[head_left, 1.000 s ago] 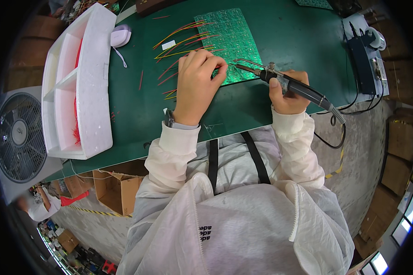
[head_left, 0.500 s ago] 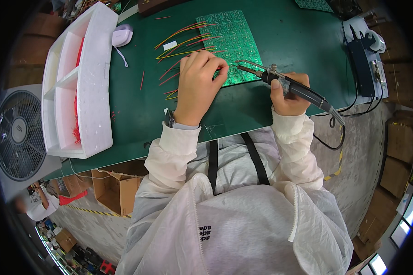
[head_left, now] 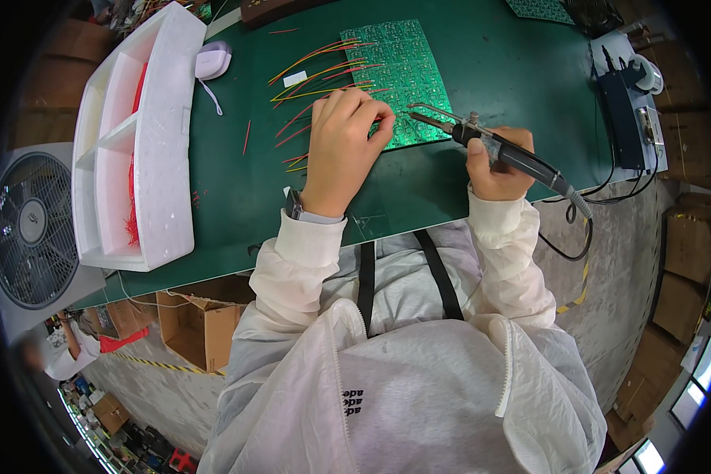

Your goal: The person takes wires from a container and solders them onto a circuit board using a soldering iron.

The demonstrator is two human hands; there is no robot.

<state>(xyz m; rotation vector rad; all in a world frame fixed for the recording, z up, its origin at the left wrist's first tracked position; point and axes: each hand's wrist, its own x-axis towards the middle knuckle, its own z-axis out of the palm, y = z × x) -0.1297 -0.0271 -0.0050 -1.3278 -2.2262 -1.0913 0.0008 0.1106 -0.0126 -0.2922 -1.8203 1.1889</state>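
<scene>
A green circuit board panel point(head_left: 399, 75) lies on the green work table, with several red and yellow wires point(head_left: 316, 69) running off its left side. My left hand point(head_left: 343, 142) rests at the board's lower left, thumb and forefinger pinched together. A sliver of red between those fingertips looks like a wire; the rest of it is hidden by the hand. In my right hand point(head_left: 497, 163) is a soldering iron point(head_left: 521, 158) with a thin metal feed tube point(head_left: 430, 108) along it. Its tip points left over the lower part of the board, close to my left fingertips.
A white foam box point(head_left: 166, 158) with compartments holding red wires stands at the left, beside a fan point(head_left: 35, 229). A lilac case point(head_left: 212, 60) with a strap lies near it. At the right sits a dark soldering station point(head_left: 622, 114), its cable point(head_left: 588, 237) hanging past the table edge.
</scene>
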